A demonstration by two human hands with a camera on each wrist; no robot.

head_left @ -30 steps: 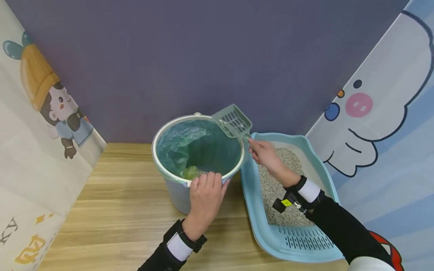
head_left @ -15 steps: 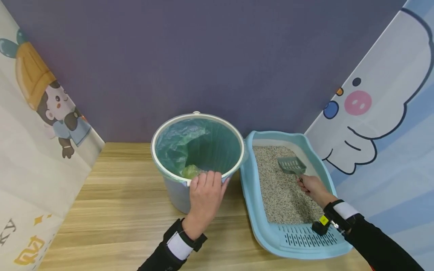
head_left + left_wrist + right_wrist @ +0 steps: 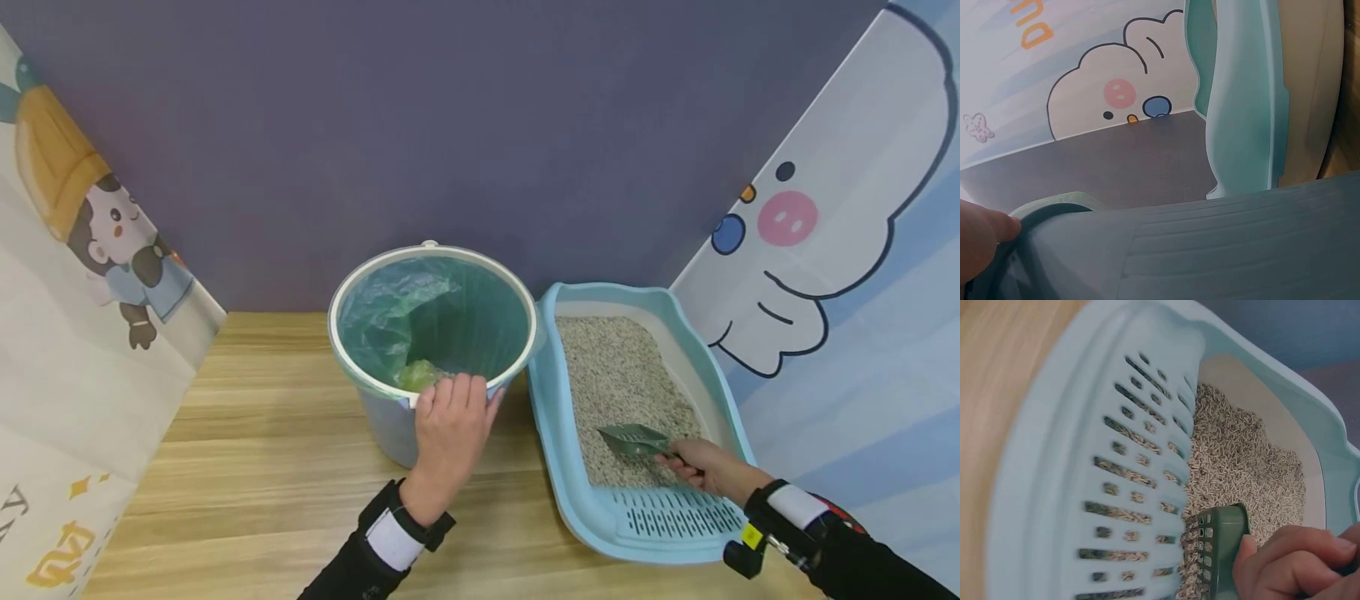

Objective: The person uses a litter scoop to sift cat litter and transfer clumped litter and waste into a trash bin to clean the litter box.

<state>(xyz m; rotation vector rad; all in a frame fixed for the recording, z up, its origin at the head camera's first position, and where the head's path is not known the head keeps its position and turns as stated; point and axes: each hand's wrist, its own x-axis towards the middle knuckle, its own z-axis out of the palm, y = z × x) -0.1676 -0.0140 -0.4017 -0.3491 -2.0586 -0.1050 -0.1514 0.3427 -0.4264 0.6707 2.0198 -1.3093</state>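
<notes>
My right hand [image 3: 705,468] grips the handle of a green slotted litter scoop [image 3: 636,439]. The scoop is tilted on its side, its edge against the litter [image 3: 618,375] near the tray's slotted front panel. In the right wrist view the scoop [image 3: 1229,540] stands beside that panel, and curled fingers hide its handle. The litter fills a light blue litter tray [image 3: 547,417]. My left hand [image 3: 453,429] holds the near rim of a trash bin [image 3: 390,429], fingers hooked over the edge. A green bag [image 3: 375,321] lines the bin, with a yellow-green lump [image 3: 417,376] inside near that hand.
Bin and tray stand side by side on a wood-grain surface [image 3: 247,467]. A dark purple wall [image 3: 450,125] rises close behind them. Printed panels stand on both sides, the right panel [image 3: 840,400] close to the tray.
My right hand has carried the scoop from above the bin's right rim over to the litter tray, then down towards its slotted front. The left hand has stayed on the bin rim.
</notes>
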